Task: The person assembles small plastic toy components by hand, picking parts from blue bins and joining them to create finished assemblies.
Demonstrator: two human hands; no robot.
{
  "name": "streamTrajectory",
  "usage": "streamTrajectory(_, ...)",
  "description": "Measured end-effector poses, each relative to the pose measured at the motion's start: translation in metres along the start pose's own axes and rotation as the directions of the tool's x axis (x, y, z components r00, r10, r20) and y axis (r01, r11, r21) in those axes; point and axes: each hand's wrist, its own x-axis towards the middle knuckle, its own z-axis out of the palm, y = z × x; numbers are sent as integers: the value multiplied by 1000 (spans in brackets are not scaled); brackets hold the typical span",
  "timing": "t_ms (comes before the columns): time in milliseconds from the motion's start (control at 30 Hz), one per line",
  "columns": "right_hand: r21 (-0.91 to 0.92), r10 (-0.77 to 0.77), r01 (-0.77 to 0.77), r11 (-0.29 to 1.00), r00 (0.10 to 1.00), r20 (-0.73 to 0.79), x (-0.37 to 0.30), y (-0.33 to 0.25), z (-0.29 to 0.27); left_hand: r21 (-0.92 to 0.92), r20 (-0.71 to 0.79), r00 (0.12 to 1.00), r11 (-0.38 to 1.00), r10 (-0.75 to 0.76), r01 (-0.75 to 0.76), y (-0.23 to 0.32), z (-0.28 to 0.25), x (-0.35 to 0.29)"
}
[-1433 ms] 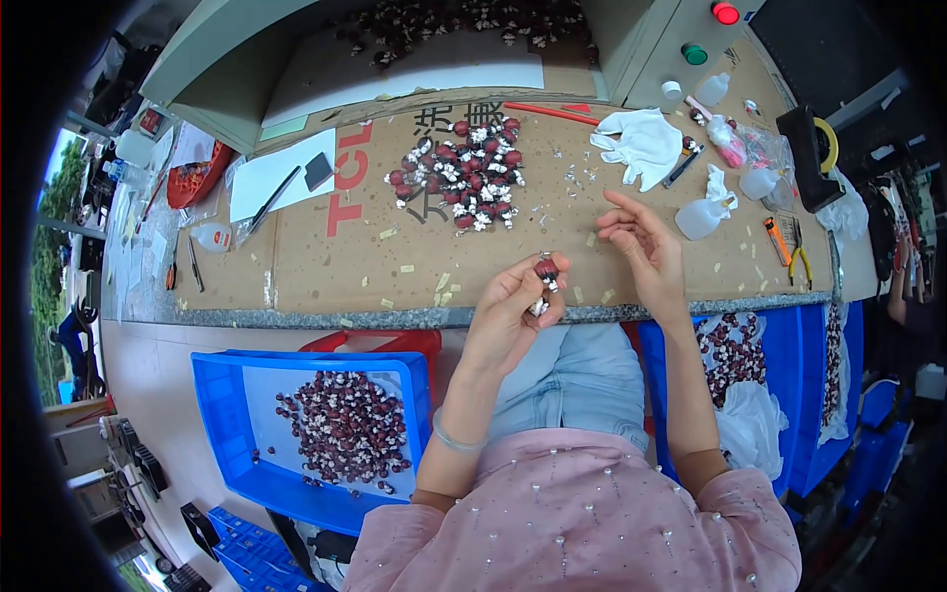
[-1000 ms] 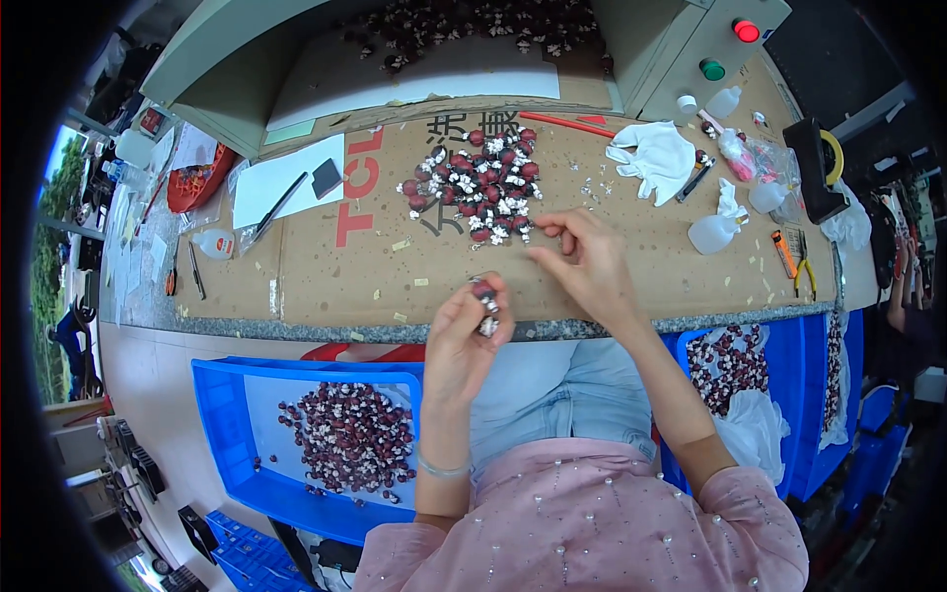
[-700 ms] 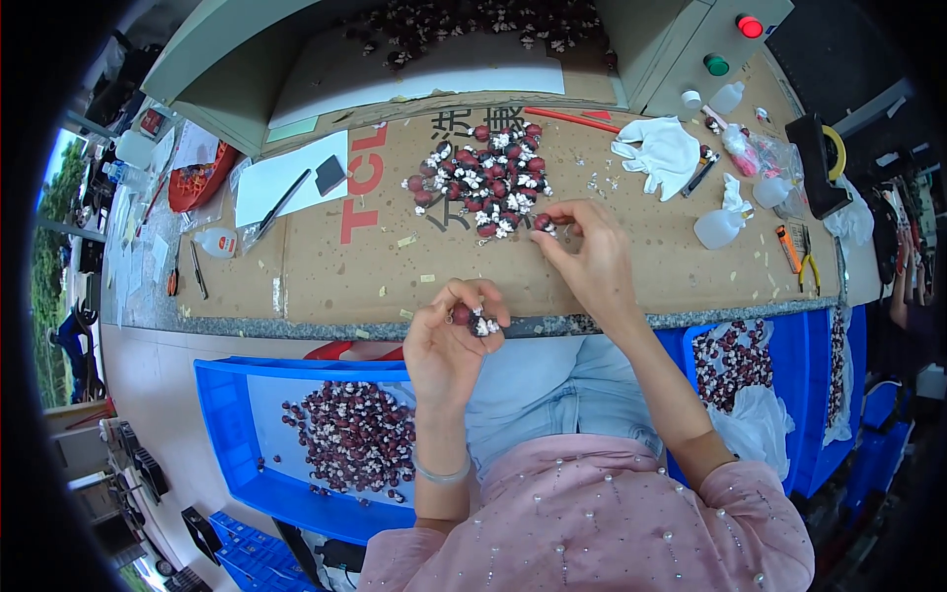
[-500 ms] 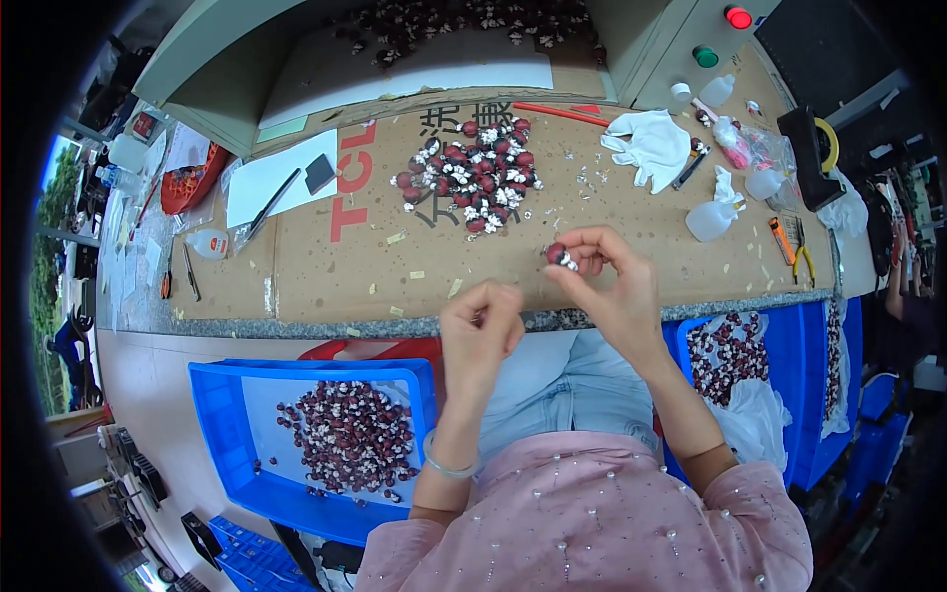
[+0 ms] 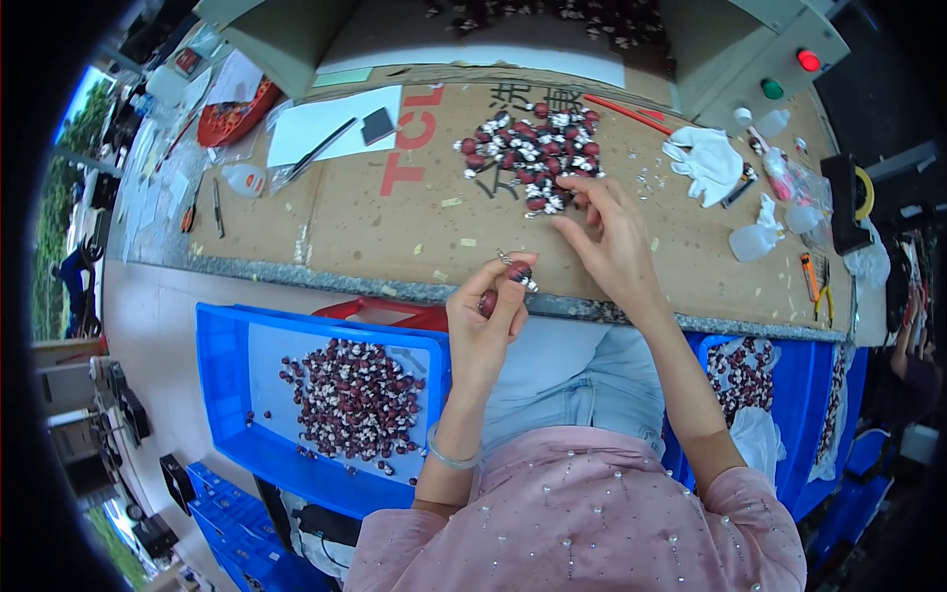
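Forward and left of the right hand (image 5: 614, 235), thumb and fingers parted, lies the pile (image 5: 533, 153); the left hand (image 5: 480, 321), farther off, grips red balls (image 5: 519, 270).

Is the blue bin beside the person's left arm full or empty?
Neither: the blue bin is partly filled; small red and white pieces lie heaped in it, with pale bottom showing around them.

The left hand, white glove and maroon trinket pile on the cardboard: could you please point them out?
Left hand (image 5: 480, 331), head view: middle of the hand.
White glove (image 5: 703, 163), head view: its middle.
Maroon trinket pile (image 5: 538, 153), head view: its middle.
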Motion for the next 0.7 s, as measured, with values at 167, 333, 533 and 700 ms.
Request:
streamTrajectory(167,-145,56,-54,988,998,12,8,7,16,5,8,1000,1000,5,-5,5,-7,-1)
streamTrajectory(333,-158,21,-28,987,999,-44,2,8,12,20,18,1000,1000,-6,6,6,-4,3)
streamTrajectory(533,36,80,-77,996,995,-68,-7,10,0,-167,34,996,982,-83,87,5,2,5)
streamTrajectory(700,434,189,-171,884,982,2,-26,7,-16,-485,190,977,855,-101,183,5,1,4)
